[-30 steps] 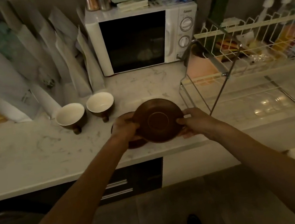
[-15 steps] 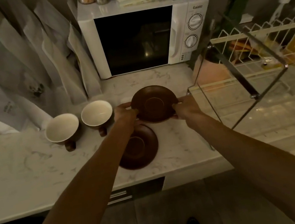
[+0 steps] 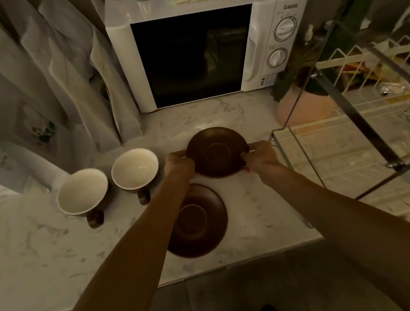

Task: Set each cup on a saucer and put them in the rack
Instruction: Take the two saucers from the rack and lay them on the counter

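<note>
Marble worktop (image 3: 37,246) carries all items. Left hand (image 3: 178,163) and right hand (image 3: 260,156) pinch opposite rims of the held saucer (image 3: 217,152), in front of the microwave (image 3: 211,51). Second saucer (image 3: 195,220) lies nearer the front edge; two cups (image 3: 83,190) (image 3: 135,168) stand left, the rack (image 3: 365,150) right.

the white microwave (image 3: 211,51) bears the brand "galanz" above its dials; other print is unreadable.

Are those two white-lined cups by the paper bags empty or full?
Empty. Both the left cup and the right cup stand upright on the counter, showing bare pale insides with no liquid.
</note>
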